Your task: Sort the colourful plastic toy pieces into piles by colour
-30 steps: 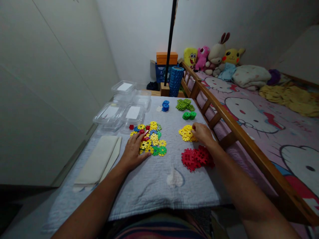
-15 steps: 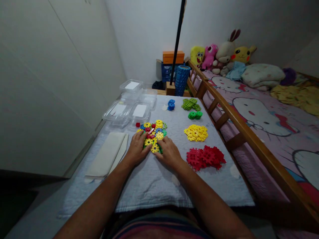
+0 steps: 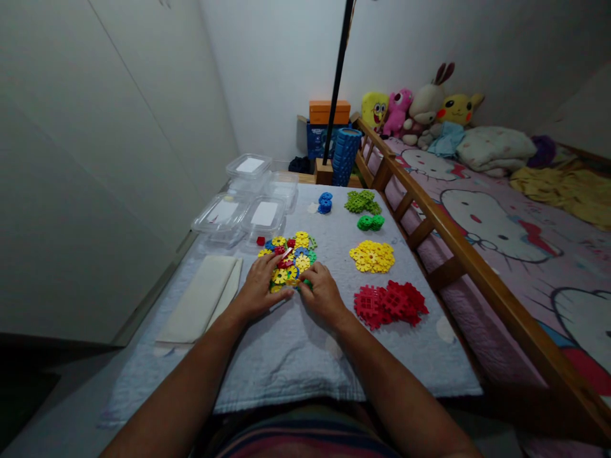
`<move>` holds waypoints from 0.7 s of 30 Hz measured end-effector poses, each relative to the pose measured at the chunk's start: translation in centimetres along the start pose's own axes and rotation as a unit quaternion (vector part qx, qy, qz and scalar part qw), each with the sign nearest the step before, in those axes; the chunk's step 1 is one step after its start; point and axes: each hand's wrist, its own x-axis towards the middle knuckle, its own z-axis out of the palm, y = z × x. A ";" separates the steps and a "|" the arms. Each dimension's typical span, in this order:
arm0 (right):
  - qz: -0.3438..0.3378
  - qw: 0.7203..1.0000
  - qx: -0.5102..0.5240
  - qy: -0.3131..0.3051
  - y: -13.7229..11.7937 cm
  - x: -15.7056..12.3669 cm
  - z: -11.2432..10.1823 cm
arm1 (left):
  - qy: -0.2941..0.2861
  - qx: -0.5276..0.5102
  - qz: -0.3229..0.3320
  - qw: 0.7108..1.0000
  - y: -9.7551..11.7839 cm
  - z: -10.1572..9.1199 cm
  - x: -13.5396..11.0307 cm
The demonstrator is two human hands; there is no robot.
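Observation:
A mixed pile of flat plastic gear pieces (image 3: 292,253), yellow, red, blue and green, lies on a pale cloth (image 3: 296,343). My left hand (image 3: 258,287) rests with fingers spread on the pile's near left side. My right hand (image 3: 323,290) sits at the pile's near right edge, fingers curled onto a green piece; whether it grips the piece is hidden. To the right lie sorted heaps: yellow pieces (image 3: 373,256), red grid pieces (image 3: 391,301), dark green pieces (image 3: 371,222), light green pieces (image 3: 361,201) and blue pieces (image 3: 325,201).
Clear plastic containers with lids (image 3: 248,203) stand at the cloth's far left. A folded white cloth (image 3: 200,298) lies left of my left hand. A wooden bed rail (image 3: 443,229) runs along the right, with plush toys (image 3: 420,108) behind. A black pole (image 3: 337,83) rises at the back.
My right hand left the yellow heap and came across to the mixed pile, beside my left hand. In the last half second both hands shifted only slightly on the pile.

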 end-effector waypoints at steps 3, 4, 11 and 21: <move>-0.005 1.000 0.012 0.023 0.5 1.0 -3.3 | -0.009 0.011 0.002 1.000 0.0 0.1 0.0; -0.003 1.000 0.007 0.029 0.9 1.5 -4.8 | -0.012 0.015 0.001 1.000 0.1 0.1 0.0; 0.183 0.979 -0.090 0.015 8.7 4.6 -15.3 | -0.013 0.029 -0.009 0.999 0.3 0.2 0.0; 0.277 0.937 -0.210 -0.012 15.6 4.0 -15.8 | -0.017 0.039 -0.012 0.999 0.5 0.4 0.0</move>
